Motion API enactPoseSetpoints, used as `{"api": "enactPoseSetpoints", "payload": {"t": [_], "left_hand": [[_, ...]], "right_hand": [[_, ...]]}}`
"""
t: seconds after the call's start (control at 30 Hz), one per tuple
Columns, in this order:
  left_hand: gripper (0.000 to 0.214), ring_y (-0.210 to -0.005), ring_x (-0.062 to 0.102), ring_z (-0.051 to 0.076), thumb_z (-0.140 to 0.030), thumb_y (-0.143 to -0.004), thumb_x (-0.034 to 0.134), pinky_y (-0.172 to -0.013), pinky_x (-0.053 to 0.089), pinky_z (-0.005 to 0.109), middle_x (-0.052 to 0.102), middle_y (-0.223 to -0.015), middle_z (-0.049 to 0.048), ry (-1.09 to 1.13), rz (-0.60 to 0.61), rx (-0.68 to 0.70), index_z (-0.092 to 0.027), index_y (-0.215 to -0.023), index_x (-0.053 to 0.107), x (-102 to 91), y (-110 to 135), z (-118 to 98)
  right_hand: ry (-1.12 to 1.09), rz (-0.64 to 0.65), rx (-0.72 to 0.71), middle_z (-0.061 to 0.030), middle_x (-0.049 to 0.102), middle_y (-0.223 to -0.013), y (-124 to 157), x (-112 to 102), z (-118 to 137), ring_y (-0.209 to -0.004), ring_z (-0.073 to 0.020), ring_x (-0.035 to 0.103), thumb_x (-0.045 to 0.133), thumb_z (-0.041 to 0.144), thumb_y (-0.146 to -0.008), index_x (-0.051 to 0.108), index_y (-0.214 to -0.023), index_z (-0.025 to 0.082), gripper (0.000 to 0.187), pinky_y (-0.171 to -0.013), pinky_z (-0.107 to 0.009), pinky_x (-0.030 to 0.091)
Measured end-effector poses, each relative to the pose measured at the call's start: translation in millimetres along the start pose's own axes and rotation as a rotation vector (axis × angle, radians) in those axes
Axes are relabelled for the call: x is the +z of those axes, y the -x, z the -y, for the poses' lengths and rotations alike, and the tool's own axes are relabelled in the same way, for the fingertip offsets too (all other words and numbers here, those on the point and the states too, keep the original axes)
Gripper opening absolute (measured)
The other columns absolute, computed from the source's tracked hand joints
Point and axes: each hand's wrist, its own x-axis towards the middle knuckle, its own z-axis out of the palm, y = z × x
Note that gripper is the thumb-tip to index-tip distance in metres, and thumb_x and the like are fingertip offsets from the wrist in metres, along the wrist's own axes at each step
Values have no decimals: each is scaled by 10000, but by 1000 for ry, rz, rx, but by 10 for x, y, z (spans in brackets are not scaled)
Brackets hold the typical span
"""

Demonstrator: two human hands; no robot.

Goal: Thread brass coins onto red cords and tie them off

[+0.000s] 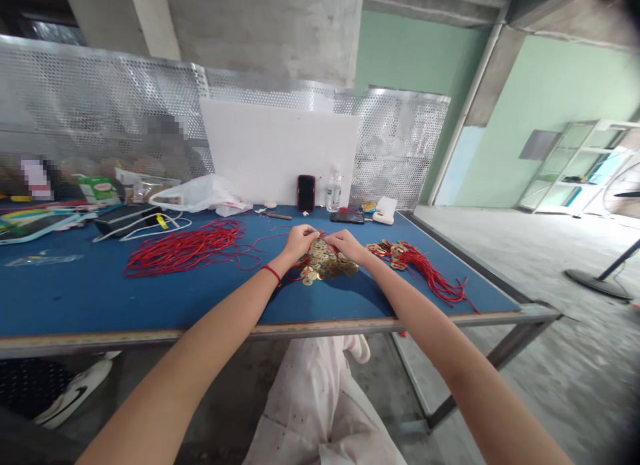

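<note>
Above a pile of brass-coloured coins (327,262) on the blue tabletop, my two hands meet closely. My left hand (300,242) pinches a red cord, its thumb and fingertips together. From the other side my right hand (347,245) is closed in a pinch on the same cord, which looks partly hidden by the fingers. A loose bundle of red cords (187,248) lies left of my left hand. Beyond my right hand sit coins tied with red cord (400,252), their long tails (443,278) trailing toward the front right edge.
A phone (306,192) leans upright at the back beside clear bottles (333,188). Another dark phone (347,218) lies flat nearby. A white plastic bag (200,193) and a black box with white cable (127,222) occupy the left. The table's right edge (465,262) borders open floor.
</note>
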Motion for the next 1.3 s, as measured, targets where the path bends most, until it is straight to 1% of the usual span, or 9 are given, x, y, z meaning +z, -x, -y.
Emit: {"api": "enactPoseSetpoints", "payload": {"t": [0.13,0.27,0.63,0.87,1.03,1.1,1.2,1.27,1.3], "left_hand": [[155,-630,564,176,-302,-637,603,-619,414,290,631,-642,39,-30,4,25,-147,-621,605,8,-4,2],[156,-652,571,176,-305,-642,603,-636,419,287,640,-658,38,-41,3,32,-149,-639,609,8,-10,13],[168,-650,562,172,-315,-687,583,-637,409,283,624,-655,34,-121,-10,78,-154,-640,598,5,14,-11],[154,-672,561,176,-303,-716,567,-653,413,284,636,-692,42,-184,33,132,-163,-666,606,29,91,-131],[179,-689,554,177,-327,-750,547,-655,414,283,628,-697,40,-183,93,190,-167,-685,592,34,126,-213],[195,-705,553,180,-345,-759,546,-664,416,284,625,-698,40,-187,102,206,-168,-688,590,28,128,-232],[213,-709,549,180,-372,-757,557,-676,417,286,621,-704,40,-188,115,205,-171,-699,594,19,122,-235],[216,-698,547,176,-378,-757,559,-680,418,287,620,-709,39,-174,138,210,-170,-708,597,16,117,-223],[215,-693,547,174,-376,-757,560,-679,419,286,621,-712,38,-167,151,215,-170,-711,598,16,115,-215]], "right_hand": [[36,16,39,45,369,-412,-12,20,-40,-445,-80,334,435,374,-784,441,-459,171,383,-509,-238,268],[28,-8,77,44,374,-404,-19,14,-54,-437,-79,334,445,381,-772,446,-453,169,383,-499,-238,267],[-3,-33,96,44,386,-382,-11,18,-34,-416,-77,340,452,353,-771,446,-429,176,385,-488,-234,274],[-2,-47,123,34,457,-410,-35,33,-81,-422,-91,417,453,365,-795,527,-504,166,361,-488,-224,298],[131,-97,90,1,552,-487,-42,4,-133,-487,-106,480,437,417,-846,594,-553,160,420,-529,-223,308],[200,-154,107,-6,546,-491,-24,-17,-114,-510,-117,474,466,456,-837,585,-537,168,433,-531,-230,295],[312,-365,156,2,527,-535,11,-50,-49,-562,-132,453,608,495,-738,558,-577,185,353,-545,-238,287],[334,-513,113,2,552,-650,16,-70,-19,-633,-141,458,709,449,-641,564,-681,195,295,-581,-239,311],[310,-538,63,-3,564,-716,9,-78,-16,-679,-145,468,735,409,-608,569,-733,199,295,-608,-240,329]]}}
